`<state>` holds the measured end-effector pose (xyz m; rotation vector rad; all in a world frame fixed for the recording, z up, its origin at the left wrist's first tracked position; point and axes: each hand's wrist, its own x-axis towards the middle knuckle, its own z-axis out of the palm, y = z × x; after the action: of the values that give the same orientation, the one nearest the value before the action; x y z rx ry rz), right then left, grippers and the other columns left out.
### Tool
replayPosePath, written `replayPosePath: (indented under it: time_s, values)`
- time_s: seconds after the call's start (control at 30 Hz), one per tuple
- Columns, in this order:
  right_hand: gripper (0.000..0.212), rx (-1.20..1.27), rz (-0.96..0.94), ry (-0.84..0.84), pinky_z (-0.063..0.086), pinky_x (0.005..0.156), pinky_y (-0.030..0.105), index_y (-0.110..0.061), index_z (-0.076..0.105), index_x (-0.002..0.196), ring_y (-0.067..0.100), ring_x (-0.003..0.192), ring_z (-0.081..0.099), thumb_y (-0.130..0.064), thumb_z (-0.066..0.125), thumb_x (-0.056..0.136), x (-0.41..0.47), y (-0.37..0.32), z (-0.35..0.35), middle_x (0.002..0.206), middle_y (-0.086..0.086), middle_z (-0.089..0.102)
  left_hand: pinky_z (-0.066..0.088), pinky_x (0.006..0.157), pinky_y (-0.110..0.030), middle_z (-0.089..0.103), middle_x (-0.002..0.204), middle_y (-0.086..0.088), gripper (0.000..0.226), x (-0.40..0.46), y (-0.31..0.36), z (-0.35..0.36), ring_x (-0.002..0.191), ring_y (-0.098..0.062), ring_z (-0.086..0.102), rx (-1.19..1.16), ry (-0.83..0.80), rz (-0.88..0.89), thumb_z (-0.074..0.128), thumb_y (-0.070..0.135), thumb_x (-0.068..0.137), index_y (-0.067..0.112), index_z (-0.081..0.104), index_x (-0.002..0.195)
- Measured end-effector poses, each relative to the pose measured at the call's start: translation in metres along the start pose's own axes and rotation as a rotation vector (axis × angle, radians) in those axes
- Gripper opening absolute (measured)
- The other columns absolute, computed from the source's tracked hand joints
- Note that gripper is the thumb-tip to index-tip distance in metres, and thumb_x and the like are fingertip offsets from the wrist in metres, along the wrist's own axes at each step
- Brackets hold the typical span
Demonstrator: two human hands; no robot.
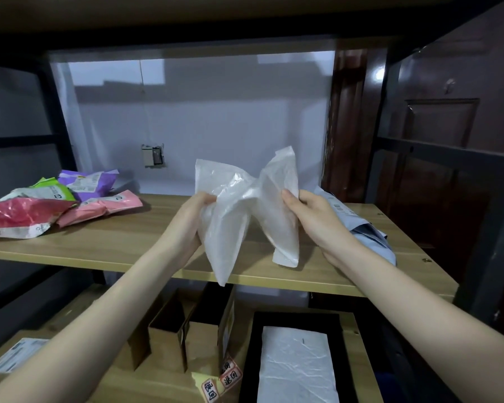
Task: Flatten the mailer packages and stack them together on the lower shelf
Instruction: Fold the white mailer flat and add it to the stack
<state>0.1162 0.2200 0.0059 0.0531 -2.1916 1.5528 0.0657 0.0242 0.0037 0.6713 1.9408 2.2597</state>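
Note:
Both my hands hold a crumpled white plastic mailer point(246, 207) in the air, above the front edge of the wooden shelf point(122, 242). My left hand point(191, 221) grips its left side. My right hand point(314, 216) pinches its right side. The mailer is bunched in the middle and hangs down in two lobes. On the shelf's left lies a pile of coloured mailers: red point(21, 213), pink point(102, 206), purple point(89, 181) and green point(54, 190). A grey-blue mailer point(367, 231) lies on the shelf behind my right hand, partly hidden.
On the lower shelf point(154, 382) stand open cardboard boxes point(186, 324), a labelled parcel point(15, 356) at the left and a black tray point(250, 359) with a flat white mailer point(297, 367) on it. Black metal uprights frame the rack; a dark wooden door is at the right.

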Motion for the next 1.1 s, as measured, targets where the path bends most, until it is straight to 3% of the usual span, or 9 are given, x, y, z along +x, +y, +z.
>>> replayPosePath:
  time_s: [0.1, 0.27, 0.4, 0.47, 0.53, 0.67, 0.77, 0.87, 1.1]
  values:
    - [0.045, -0.050, -0.068, 0.105, 0.036, 0.066, 0.032, 0.004, 0.051, 0.076, 0.019, 0.069, 0.048, -0.037, 0.050, 0.094, -0.001, -0.002, 0.000, 0.071, 0.015, 0.050, 0.053, 0.066, -0.021, 0.071, 0.097, 0.001, 0.026, 0.004, -0.005, 0.000, 0.079, -0.007, 0.068, 0.137, 0.088, 0.083, 0.045, 0.034, 0.098, 0.019, 0.064, 0.109]
    - [0.035, -0.141, -0.114, 0.262, 0.031, 0.054, 0.029, -0.009, 0.048, 0.064, 0.014, 0.057, 0.041, -0.029, 0.053, 0.093, 0.002, -0.005, -0.012, 0.059, 0.006, 0.043, 0.048, 0.060, -0.020, 0.066, 0.075, 0.012, 0.021, 0.014, -0.010, -0.010, 0.066, -0.005, 0.062, 0.128, 0.324, 0.137, 0.043, 0.028, 0.099, 0.022, 0.061, 0.091]
    - [0.039, -0.193, -0.087, 0.279, 0.043, 0.063, 0.039, 0.007, 0.060, 0.084, 0.031, 0.066, 0.053, -0.030, 0.054, 0.092, 0.007, 0.001, -0.020, 0.079, 0.028, 0.062, 0.038, 0.065, -0.030, 0.053, 0.071, 0.004, 0.021, 0.023, -0.020, -0.022, 0.069, -0.014, 0.048, 0.422, 0.417, 0.244, 0.044, 0.025, 0.098, 0.019, 0.054, 0.080]
    - [0.029, -0.196, -0.036, 0.237, 0.048, 0.072, 0.038, 0.003, 0.062, 0.092, 0.027, 0.077, 0.060, -0.025, 0.055, 0.092, 0.008, 0.006, -0.022, 0.092, 0.025, 0.066, 0.040, 0.069, -0.030, 0.054, 0.078, 0.005, 0.010, 0.027, -0.024, -0.026, 0.076, -0.016, 0.050, 0.487, 0.378, 0.237, 0.046, 0.021, 0.096, 0.017, 0.055, 0.099]
    - [0.012, -0.180, 0.048, 0.178, 0.052, 0.085, 0.042, -0.007, 0.057, 0.098, 0.026, 0.095, 0.063, -0.017, 0.057, 0.091, 0.010, 0.011, -0.024, 0.102, 0.014, 0.065, 0.044, 0.070, -0.025, 0.053, 0.083, 0.007, 0.029, 0.029, -0.026, -0.026, 0.080, -0.015, 0.054, 0.471, 0.301, 0.176, 0.049, 0.015, 0.095, 0.013, 0.044, 0.124]
    - [0.029, -0.119, 0.191, 0.105, 0.050, 0.092, 0.047, -0.013, 0.042, 0.109, 0.027, 0.104, 0.061, -0.009, 0.060, 0.086, 0.009, 0.021, -0.027, 0.105, 0.008, 0.061, 0.043, 0.051, -0.004, 0.050, 0.084, 0.007, 0.050, 0.030, -0.032, -0.024, 0.071, -0.002, 0.051, 0.439, 0.201, 0.101, 0.048, 0.002, 0.095, 0.013, 0.028, 0.140]
    - [0.043, -0.180, 0.228, 0.067, 0.049, 0.088, 0.043, -0.012, 0.031, 0.115, 0.028, 0.107, 0.057, -0.007, 0.060, 0.084, 0.007, 0.025, -0.028, 0.103, 0.008, 0.056, 0.040, 0.067, -0.002, 0.049, 0.116, 0.003, 0.061, 0.034, -0.037, -0.027, 0.093, -0.006, 0.051, 0.502, 0.178, 0.089, 0.051, 0.001, 0.093, 0.013, 0.021, 0.146]
    - [0.070, -0.438, 0.143, 0.041, 0.041, 0.087, 0.032, -0.013, 0.021, 0.138, 0.027, 0.120, 0.044, -0.009, 0.062, 0.081, 0.008, 0.023, -0.029, 0.135, 0.011, 0.036, 0.032, 0.105, -0.026, 0.033, 0.142, -0.005, 0.078, 0.038, -0.040, -0.033, 0.130, -0.021, 0.038, 0.745, 0.159, 0.045, 0.059, 0.010, 0.088, 0.015, 0.012, 0.150]
    - [0.048, -0.690, -0.156, -0.016, 0.027, 0.106, 0.029, -0.010, 0.035, 0.142, 0.022, 0.135, 0.034, -0.023, 0.045, 0.096, 0.006, 0.009, -0.012, 0.147, 0.005, 0.034, 0.019, 0.111, -0.028, 0.029, 0.152, -0.005, 0.048, 0.033, -0.024, -0.008, 0.141, -0.020, 0.024, 1.081, 0.060, 0.304, 0.042, 0.019, 0.096, 0.019, 0.036, 0.144]
